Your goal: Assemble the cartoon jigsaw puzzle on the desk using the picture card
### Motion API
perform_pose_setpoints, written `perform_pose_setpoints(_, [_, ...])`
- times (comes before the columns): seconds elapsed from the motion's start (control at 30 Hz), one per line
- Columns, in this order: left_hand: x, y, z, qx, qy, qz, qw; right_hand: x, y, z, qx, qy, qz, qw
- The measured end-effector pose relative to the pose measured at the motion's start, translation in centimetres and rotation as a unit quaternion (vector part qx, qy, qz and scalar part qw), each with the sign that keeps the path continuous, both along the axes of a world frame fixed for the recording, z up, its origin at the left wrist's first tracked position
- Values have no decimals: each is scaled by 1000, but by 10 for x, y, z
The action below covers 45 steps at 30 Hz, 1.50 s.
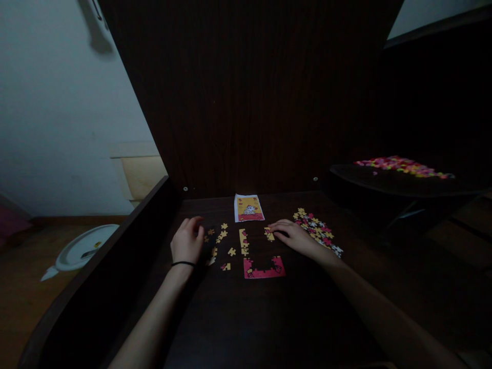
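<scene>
Yellow jigsaw section (pixel 269 236) at the right hand (pixel 294 238)
It lies on the table (pixel 230 318) beyond the pink border (pixel 265 274); in this dimness I cannot tell whether the bent fingers (pixel 279 226) grip it. The left hand (pixel 187 240), half-open, empty, is by loose pieces (pixel 224 234). Edge-joining seems in hand, calling next for level alignment.
</scene>
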State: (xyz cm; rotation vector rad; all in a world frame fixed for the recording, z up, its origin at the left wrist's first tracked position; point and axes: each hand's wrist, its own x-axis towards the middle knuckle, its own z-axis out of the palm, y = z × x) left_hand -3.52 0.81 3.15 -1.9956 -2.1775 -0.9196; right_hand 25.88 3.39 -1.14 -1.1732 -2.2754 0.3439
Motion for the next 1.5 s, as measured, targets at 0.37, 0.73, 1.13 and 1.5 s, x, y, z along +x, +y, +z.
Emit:
perform_pose_setpoints(0.37, [0,-1,1,-6,7,1,1000,-1,-2,4,-17,-12,1,1000])
perform_pose_setpoints(0.73, [-3,2,0,-26,15,-1,1000,0,-1,1,-13,-15,4,1000])
perform_pose_setpoints(1.13, [11,0,-10,-194,103,-106,970,-1,-1,0,-28,-16,-25,999])
perform_pose_setpoints(1.5, [15,2,-19,-172,100,-134,971,-4,-3,-3,-16,-10,-48,999])
